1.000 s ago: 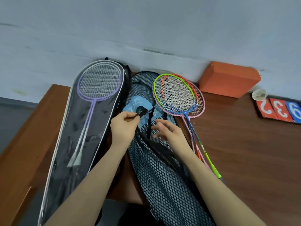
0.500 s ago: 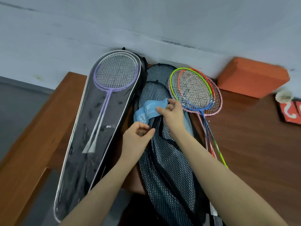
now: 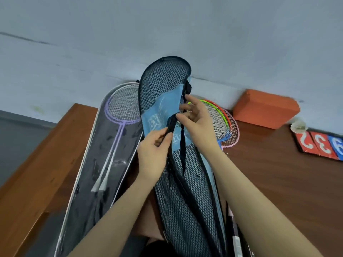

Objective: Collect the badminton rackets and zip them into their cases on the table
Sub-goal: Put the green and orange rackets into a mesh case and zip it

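Both hands hold the mesh racket case [image 3: 167, 86] raised over the table's [image 3: 278, 173] back edge, long axis running away from the person. The left hand [image 3: 154, 151] pinches its black edge binding; the right hand [image 3: 196, 119] fingers the opening just above. One bunch of coloured rackets [image 3: 220, 123], count unclear, lies just right, nearer the right hand; one clear case [image 3: 96, 164] holding purple rackets lies left.

The raised black mesh racket case with a blue panel [image 3: 163, 93] blocks the middle of the brown wooden table [image 3: 278, 173]. Left of it, passage is barred by a clear-fronted case holding purple rackets [image 3: 104, 164]. Right of it lie bright-framed rackets [image 3: 220, 123] (partly hidden), then bare wood, bounded by an orange block [image 3: 263, 108].
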Demonstrator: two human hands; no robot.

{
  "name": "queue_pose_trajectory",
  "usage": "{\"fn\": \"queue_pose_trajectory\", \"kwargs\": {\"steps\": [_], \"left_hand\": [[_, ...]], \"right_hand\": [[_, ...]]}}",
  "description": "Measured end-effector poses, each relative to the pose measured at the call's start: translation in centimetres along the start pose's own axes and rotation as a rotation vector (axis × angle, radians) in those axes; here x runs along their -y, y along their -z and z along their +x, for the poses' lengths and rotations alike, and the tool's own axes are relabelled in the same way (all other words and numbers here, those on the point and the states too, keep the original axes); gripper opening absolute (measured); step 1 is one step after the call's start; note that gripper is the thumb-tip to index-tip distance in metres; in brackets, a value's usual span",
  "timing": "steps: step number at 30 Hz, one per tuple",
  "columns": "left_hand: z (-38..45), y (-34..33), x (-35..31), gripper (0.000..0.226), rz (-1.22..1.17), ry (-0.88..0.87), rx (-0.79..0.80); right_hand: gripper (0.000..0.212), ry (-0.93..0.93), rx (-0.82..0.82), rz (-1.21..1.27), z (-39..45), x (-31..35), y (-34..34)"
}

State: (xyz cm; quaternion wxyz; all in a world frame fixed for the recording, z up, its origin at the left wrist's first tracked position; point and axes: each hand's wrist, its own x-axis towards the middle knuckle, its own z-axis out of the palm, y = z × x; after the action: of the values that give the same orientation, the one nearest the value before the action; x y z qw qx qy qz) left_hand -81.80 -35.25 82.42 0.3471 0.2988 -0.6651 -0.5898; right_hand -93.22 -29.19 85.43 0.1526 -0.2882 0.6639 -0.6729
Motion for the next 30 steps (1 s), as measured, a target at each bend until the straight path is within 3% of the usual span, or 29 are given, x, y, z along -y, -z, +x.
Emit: {"fn": "queue_pose_trajectory", "kwargs": {"steps": [6, 12, 15, 21, 30], "left_hand": [[4.9, -1.5, -0.8, 0.022, -0.017, 0.019, -0.031], [7.8, -4.0, 1.2, 0.015, -0.019, 0.137, -0.032], [8.1, -4.9, 2.5, 0.007, -0.025, 0.17, -0.009], [6.7, -5.6, 3.0, 0.004, -0.015, 0.179, 0.14], [5.6, -4.5, 3.2, 0.007, -0.128, 0.329, 0.262]], "right_hand": [[0.026, -0.023, 0.0, -0.091, 0.5, -0.2, 1.7], [0.011, -0.203, 0.044, -0.148, -2.7, -4.0, 2.6], [0.015, -0.337, 0.047, -0.089, -4.9, -5.8, 2.6], [0.039, -0.417, -0.118, -0.157, -6.3, -6.9, 2.0], [0.012, -0.431, -0.24, 0.039, -5.7, -7.1, 0.7]]}}
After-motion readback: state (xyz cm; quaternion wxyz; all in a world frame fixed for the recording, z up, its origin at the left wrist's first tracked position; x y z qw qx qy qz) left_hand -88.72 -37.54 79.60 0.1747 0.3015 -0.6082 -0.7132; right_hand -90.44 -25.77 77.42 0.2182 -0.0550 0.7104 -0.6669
